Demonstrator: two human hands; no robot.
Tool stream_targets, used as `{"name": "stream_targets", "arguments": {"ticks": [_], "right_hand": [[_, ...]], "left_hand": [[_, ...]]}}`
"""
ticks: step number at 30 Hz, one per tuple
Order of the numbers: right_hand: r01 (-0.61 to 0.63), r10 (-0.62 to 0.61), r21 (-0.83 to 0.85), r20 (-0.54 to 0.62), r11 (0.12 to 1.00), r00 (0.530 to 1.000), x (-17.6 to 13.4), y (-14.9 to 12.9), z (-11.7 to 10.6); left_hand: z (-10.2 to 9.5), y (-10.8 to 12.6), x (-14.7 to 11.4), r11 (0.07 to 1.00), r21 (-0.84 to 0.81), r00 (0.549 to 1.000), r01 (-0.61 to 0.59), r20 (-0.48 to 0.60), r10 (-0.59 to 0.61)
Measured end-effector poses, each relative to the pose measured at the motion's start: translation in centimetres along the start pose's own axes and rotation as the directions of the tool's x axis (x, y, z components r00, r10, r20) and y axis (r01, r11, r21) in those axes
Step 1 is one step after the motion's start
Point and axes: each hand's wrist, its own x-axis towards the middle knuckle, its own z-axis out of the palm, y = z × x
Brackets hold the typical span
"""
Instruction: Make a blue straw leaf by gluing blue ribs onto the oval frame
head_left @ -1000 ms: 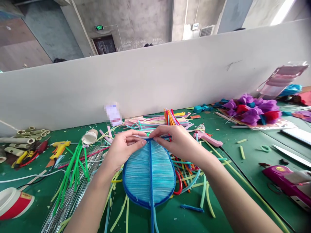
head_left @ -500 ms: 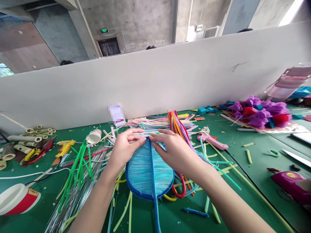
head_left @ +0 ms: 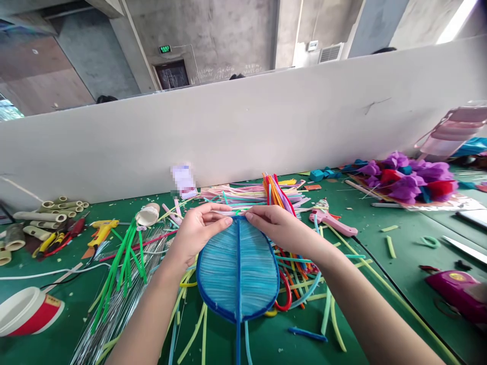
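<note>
Over the table (head_left: 411, 274), our left hand (head_left: 205, 223) and right hand (head_left: 277, 225) pinch the top of the blue fan (head_left: 254, 268); it looks filled and edged, what's left being unclear.

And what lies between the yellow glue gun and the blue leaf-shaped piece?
In the head view, green strips, silvery wires and the left wrist lie between the yellow glue gun and the blue leaf-shaped piece.
</note>
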Motion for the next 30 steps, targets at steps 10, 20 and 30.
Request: {"name": "stream_targets", "arguments": {"ticks": [10, 20, 30], "right_hand": [[-0.054, 0.056, -0.075, 0.025, 0.996, 0.998, 0.36, 0.55, 0.16], [-0.049, 0.052, -0.109, 0.029, 0.993, 0.998, 0.35, 0.4, 0.64], [-0.037, 0.038, -0.104, 0.012, 0.994, 0.999, 0.39, 0.39, 0.6]], "left_hand": [[0.18, -0.14, 0.15, 0.931, 0.331, 0.987, -0.156, 0.082, 0.136], [-0.02, -0.57, 0.37, 0.859, 0.468, 0.977, -0.209, 0.065, 0.203], [-0.77, -0.25, 0.21, 0.885, 0.422, 0.979, -0.199, 0.13, 0.158]]}}
